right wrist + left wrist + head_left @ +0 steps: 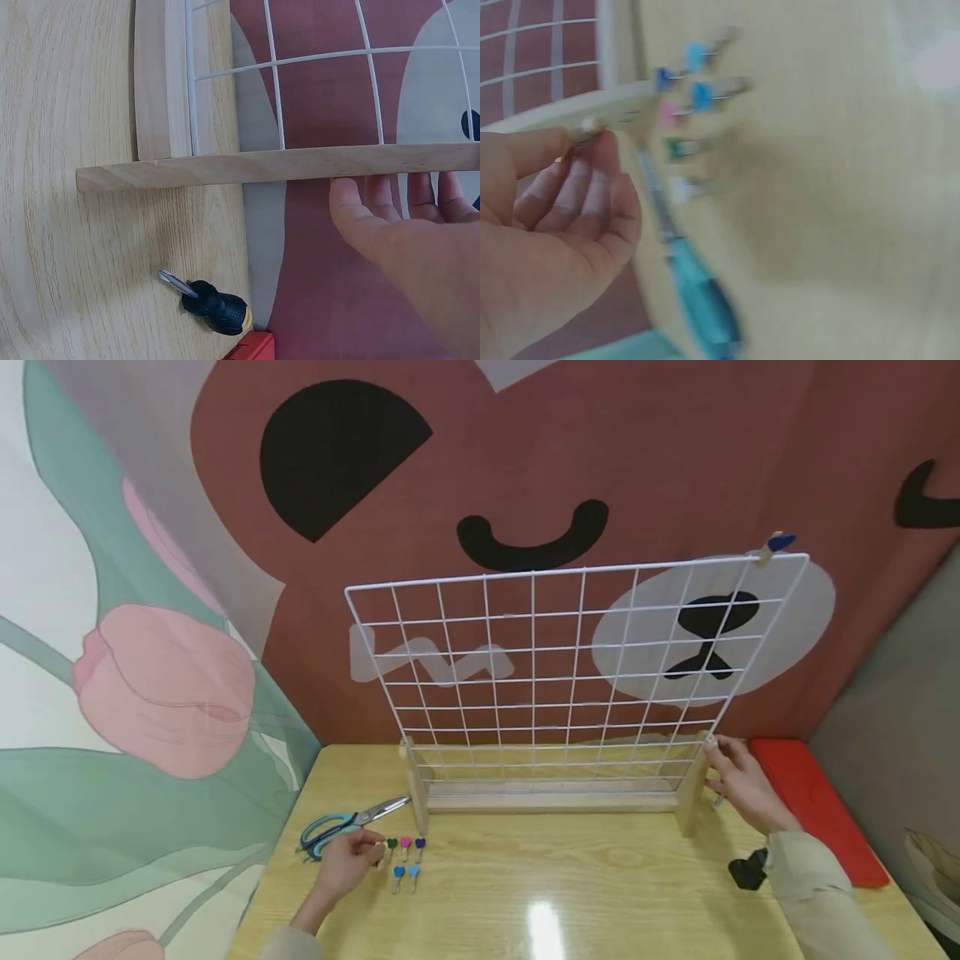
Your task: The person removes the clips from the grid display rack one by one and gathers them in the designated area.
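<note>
Left hand (341,865) fingers pinching a small clip (380,852) — right hand (742,787) fingers relaxed on the rack's wooden foot (692,793).

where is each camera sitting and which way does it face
Head: worn on the head, looking forward and down at the white wire grid in its wooden stand on the table; both hands and sleeves show.
Left wrist: on the left wrist, facing the left hand, which pinches a small clip; blurred coloured clips and teal-handled scissors lie beyond.
Right wrist: on the right wrist, facing the right hand touching the stand's end foot, with a stubby screwdriver nearby.
Shared: head and left wrist both show the clips and scissors; head and right wrist both show the grid and stand.
</note>
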Motion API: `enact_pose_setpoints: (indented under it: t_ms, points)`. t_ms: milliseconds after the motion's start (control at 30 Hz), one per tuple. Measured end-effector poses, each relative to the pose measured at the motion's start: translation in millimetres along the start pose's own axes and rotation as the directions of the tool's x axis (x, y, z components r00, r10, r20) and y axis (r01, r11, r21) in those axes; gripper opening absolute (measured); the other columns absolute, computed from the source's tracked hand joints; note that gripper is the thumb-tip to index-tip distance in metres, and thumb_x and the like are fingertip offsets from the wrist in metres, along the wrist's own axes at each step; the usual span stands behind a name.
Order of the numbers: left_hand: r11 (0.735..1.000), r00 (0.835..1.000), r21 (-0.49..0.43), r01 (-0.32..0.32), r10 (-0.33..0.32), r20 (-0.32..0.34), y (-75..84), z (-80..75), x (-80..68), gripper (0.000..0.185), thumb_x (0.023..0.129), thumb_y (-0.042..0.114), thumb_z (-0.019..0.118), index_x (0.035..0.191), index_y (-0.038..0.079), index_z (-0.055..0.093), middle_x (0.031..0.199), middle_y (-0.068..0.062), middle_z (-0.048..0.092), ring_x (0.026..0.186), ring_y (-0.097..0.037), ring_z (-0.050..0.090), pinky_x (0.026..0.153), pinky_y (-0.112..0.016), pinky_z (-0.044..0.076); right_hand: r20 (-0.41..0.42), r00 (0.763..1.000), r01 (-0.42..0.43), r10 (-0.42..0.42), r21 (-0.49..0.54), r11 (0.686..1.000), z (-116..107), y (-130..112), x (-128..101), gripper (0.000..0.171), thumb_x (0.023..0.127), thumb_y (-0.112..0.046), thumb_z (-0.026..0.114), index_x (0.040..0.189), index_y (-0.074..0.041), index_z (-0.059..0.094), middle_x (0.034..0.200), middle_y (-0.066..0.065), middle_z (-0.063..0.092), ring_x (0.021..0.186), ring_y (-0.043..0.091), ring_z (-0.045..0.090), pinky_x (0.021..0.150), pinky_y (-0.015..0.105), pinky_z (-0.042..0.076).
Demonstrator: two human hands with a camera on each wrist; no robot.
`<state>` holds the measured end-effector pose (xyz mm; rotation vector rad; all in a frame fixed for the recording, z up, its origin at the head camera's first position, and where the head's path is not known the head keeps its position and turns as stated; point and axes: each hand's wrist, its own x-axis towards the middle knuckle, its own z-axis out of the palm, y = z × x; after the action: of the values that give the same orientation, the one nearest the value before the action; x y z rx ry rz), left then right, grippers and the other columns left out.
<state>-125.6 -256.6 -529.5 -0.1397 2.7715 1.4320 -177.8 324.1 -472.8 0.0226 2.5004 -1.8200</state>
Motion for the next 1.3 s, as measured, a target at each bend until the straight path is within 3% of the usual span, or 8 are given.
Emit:
enact_pose_setpoints:
  t_ms: [200,333,433,600,700,933,1100,1300]
  points:
    - [0.994,0.996,0.064,0.083,-0.082,-0.018,-35.6,11.8,-4.9,0.009,0.081,0.006,0.071,0.086,-0.002,0.067,0.075,-0.004,0.068,0.067,-0.015,0.064,0.056,-0.025,0.048,-0.001,1.000,-0.012,0.012,0.002,1.000,1.3,0.4,0.5,0.068,0.104,-0.039,0.029,0.144,0.013,0.009,0.145,0.031,0.016,0.124,0.040,0.029,0.082,0.021,0.050]
    - [0.987,0.993,0.106,0.119,-0.119,-0.007,-46.8,16.0,-2.9,0.008,0.080,0.007,0.072,0.081,0.001,0.066,0.071,0.000,0.064,0.063,-0.012,0.059,0.053,-0.023,0.046,-0.003,1.000,-0.005,0.005,-0.005,1.000,0.1,-0.9,1.8,0.068,0.104,-0.041,0.028,0.144,0.012,0.010,0.145,0.030,0.016,0.126,0.043,0.027,0.084,0.025,0.051]
    - [0.985,0.994,0.130,0.109,-0.109,-0.009,-51.3,18.3,-3.0,0.008,0.079,0.007,0.072,0.079,0.002,0.067,0.068,0.002,0.062,0.062,-0.010,0.056,0.053,-0.023,0.045,0.003,1.000,-0.003,0.003,-0.008,1.000,0.1,-0.8,2.7,0.067,0.104,-0.041,0.028,0.143,0.011,0.011,0.144,0.029,0.017,0.125,0.040,0.028,0.086,0.025,0.051]
    - [0.986,0.998,0.154,0.061,-0.057,-0.032,-54.9,22.9,-2.7,0.009,0.078,0.007,0.075,0.076,0.004,0.067,0.065,0.004,0.062,0.059,-0.008,0.055,0.053,-0.022,0.043,-0.006,1.000,0.004,-0.004,-0.004,1.000,-0.1,0.4,3.0,0.065,0.104,-0.041,0.029,0.142,0.010,0.013,0.143,0.027,0.019,0.122,0.034,0.030,0.083,0.021,0.050]
    - [0.987,0.998,0.151,0.061,-0.058,-0.028,-54.8,25.2,-2.7,0.009,0.078,0.007,0.075,0.075,0.004,0.067,0.064,0.004,0.061,0.058,-0.008,0.054,0.053,-0.022,0.042,-0.007,1.000,0.008,-0.008,-0.007,1.000,-0.9,1.0,2.6,0.065,0.104,-0.040,0.029,0.142,0.010,0.013,0.143,0.027,0.019,0.123,0.035,0.030,0.083,0.021,0.050]
    - [0.986,0.998,0.152,0.068,-0.064,-0.028,-52.9,24.4,-3.9,0.012,0.077,0.010,0.076,0.077,0.002,0.067,0.066,0.003,0.063,0.060,-0.009,0.056,0.053,-0.023,0.043,0.007,1.000,0.003,-0.003,-0.017,1.000,-1.3,-1.3,2.5,0.066,0.104,-0.041,0.027,0.144,0.009,0.010,0.145,0.029,0.017,0.125,0.040,0.028,0.090,0.034,0.050]
    - [0.985,0.997,0.159,0.073,-0.067,-0.039,-53.9,22.3,-4.8,0.011,0.077,0.011,0.076,0.078,0.003,0.068,0.067,0.002,0.064,0.061,-0.010,0.059,0.056,-0.024,0.045,0.005,1.000,-0.001,0.001,-0.017,1.000,-1.4,-1.2,2.1,0.068,0.104,-0.042,0.027,0.145,0.010,0.009,0.146,0.030,0.016,0.127,0.044,0.027,0.087,0.027,0.051]
    - [0.984,0.999,0.171,0.045,-0.040,-0.031,-47.1,14.1,-4.2,0.007,0.080,0.008,0.072,0.077,0.004,0.068,0.069,0.001,0.065,0.062,-0.010,0.059,0.056,-0.025,0.047,0.013,1.000,-0.006,0.006,-0.027,1.000,-2.3,-1.8,-0.2,0.070,0.104,-0.042,0.027,0.145,0.011,0.007,0.147,0.032,0.013,0.129,0.047,0.025,0.091,0.037,0.050]
